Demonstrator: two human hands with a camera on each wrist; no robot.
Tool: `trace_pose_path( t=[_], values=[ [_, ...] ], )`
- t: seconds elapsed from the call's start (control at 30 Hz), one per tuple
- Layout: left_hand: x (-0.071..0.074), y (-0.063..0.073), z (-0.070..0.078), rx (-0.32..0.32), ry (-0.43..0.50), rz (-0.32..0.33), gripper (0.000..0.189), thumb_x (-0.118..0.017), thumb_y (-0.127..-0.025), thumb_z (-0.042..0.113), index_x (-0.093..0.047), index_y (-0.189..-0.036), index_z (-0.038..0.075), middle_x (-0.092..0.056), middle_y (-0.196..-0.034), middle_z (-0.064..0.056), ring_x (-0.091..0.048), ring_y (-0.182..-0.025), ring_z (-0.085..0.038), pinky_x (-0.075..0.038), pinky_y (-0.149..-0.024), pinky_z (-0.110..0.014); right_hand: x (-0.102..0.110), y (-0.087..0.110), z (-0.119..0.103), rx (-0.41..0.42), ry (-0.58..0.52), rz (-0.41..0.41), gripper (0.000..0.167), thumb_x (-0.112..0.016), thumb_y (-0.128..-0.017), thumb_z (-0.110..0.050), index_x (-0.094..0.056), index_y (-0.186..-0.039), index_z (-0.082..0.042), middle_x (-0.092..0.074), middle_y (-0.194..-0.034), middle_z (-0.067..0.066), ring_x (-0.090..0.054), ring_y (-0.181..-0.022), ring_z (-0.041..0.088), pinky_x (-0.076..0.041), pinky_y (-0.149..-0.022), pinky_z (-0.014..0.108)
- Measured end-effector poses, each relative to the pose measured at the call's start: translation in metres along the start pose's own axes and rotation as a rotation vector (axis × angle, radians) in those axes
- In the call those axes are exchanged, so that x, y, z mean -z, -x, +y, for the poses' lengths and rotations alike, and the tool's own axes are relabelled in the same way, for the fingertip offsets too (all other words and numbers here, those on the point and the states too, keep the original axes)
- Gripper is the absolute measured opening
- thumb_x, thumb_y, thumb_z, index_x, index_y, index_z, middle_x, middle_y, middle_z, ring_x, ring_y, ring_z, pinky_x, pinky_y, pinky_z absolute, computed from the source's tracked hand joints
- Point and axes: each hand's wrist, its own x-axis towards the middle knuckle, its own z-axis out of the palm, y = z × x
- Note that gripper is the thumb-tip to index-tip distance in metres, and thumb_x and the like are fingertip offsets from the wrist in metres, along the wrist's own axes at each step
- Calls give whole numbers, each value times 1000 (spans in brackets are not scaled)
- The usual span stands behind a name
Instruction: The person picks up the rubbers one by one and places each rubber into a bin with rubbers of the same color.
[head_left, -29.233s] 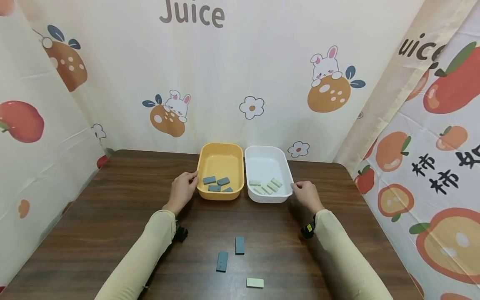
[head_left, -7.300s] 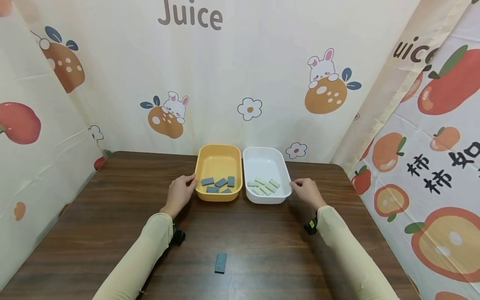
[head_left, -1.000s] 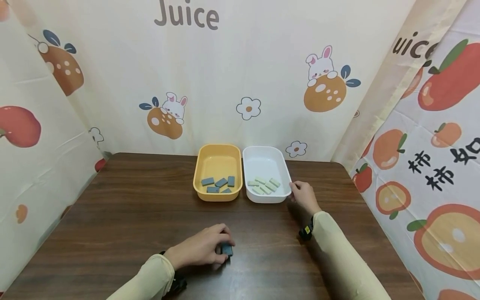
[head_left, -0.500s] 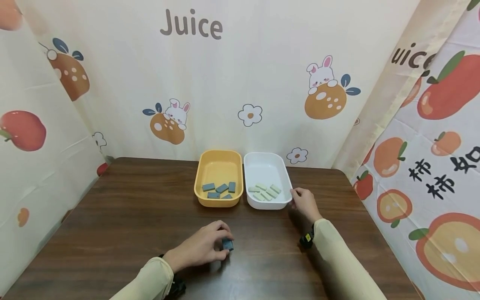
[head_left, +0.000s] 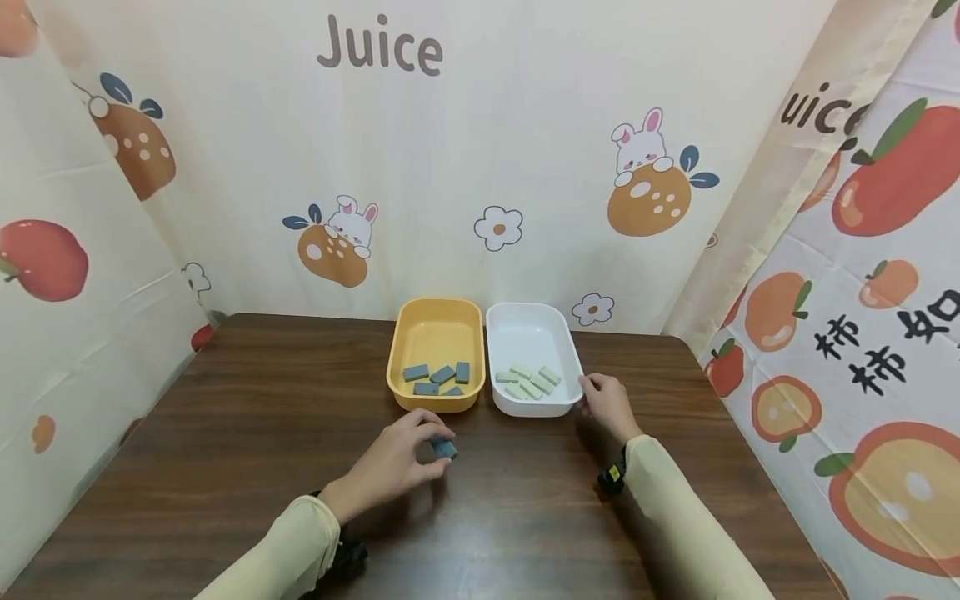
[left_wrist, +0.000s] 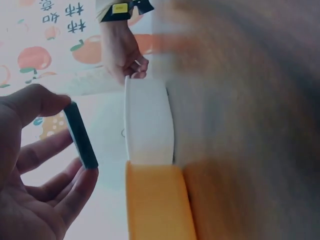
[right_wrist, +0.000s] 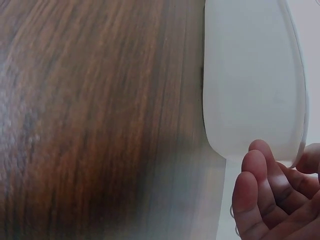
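My left hand pinches a dark blue-grey rectangular tile between thumb and fingertips, just in front of the yellow bin. The left wrist view shows the tile held by its two ends, raised off the table. With thumb and fingers my right hand holds the rim of the white bin at its near right corner. In the right wrist view, the fingers lie under that rim. Several blue-grey tiles lie in the yellow bin, and several pale green tiles in the white one.
Both bins stand side by side at the far edge of the dark wooden table. Fruit-printed cloth hangs behind the table and along both sides.
My left hand, on the yellow bin's rim 7.3 s ago, has since gripped the last tile on the table, lifted it and moved toward that bin. The right hand keeps its hold.
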Motion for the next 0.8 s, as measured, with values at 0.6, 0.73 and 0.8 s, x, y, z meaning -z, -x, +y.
trace_pose_path(
  t=[0.6, 0.73, 0.8],
  values=[
    [30, -45, -30, 105, -28, 193, 29, -79, -80, 20, -72, -105, 6, -61, -103, -7, -65, -92, -24, -55, -78, -41, -2, 1, -1, 5, -2, 21, 34, -46, -102, -21, -66, -98, 6, -64, -68, 10, -56, -55, 13, -49, -55, 25],
    [31, -57, -42, 131, -29, 204, 30, -78, -81, 20, -72, -106, 4, -60, -103, -10, -65, -92, -28, -55, -80, -44, -1, 2, -2, 1, -7, 17, 34, -46, -102, -21, -66, -99, 7, -65, -70, 13, -56, -56, 13, -49, -55, 25],
    [31, -63, -46, 153, -26, 201, 30, -77, -82, 20, -72, -106, 4, -60, -104, -11, -64, -92, -29, -55, -79, -44, -2, 2, -3, -3, -13, 19, 35, -46, -102, -21, -66, -99, 7, -65, -69, 13, -56, -55, 13, -49, -54, 25]
  ],
)
